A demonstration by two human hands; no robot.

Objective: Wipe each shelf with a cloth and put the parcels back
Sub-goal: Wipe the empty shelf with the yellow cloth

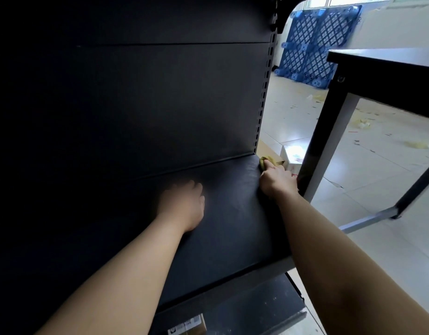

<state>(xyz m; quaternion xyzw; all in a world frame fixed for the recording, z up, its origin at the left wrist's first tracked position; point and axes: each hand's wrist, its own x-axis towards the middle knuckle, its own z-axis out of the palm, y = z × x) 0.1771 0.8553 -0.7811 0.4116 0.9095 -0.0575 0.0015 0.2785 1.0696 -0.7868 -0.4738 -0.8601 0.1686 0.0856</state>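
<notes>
Most of the black metal shelf [223,213] is stretching left of the right hand [277,181] gripping a crumpled yellow cloth [266,162] far-right.

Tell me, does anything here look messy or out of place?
Yes. The floor right of the shelf is littered with yellowish scraps and small dark bits, and a blue pallet leans on edge against the wall. The shelf under the right hand and its cloth shows nothing odd.

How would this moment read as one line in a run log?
step: wipe shelf | right hand: grips yellow cloth at back right corner | left hand: on shelf, blurred
</notes>
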